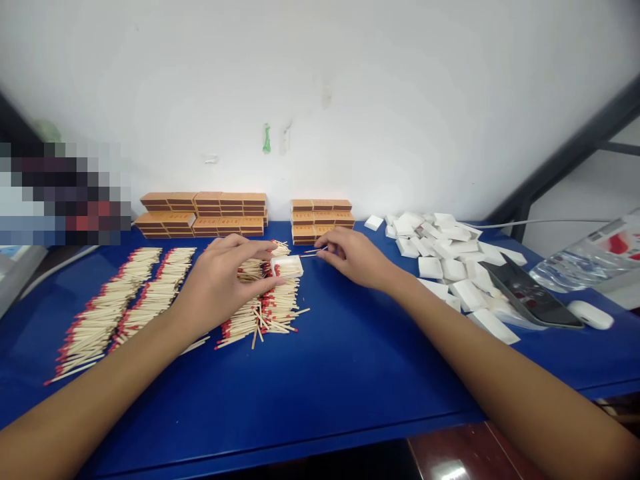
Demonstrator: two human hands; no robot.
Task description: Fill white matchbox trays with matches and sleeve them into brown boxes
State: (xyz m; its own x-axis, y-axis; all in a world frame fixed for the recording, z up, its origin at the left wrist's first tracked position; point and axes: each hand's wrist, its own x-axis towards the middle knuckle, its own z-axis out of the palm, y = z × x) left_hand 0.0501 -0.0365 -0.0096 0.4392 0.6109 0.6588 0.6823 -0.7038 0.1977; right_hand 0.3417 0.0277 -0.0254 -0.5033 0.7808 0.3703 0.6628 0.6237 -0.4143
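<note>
The left hand is clamping a small white tray near frame centre — thumb and fingers are gripping its left end. Just right of it, the right hand is pinching matchsticks between thumb and fingers. Loose match piles are covering the worktop at left and centre. Orange matchboxes are standing behind in 2 groups; more white boxes are lying heaped at right.
</note>
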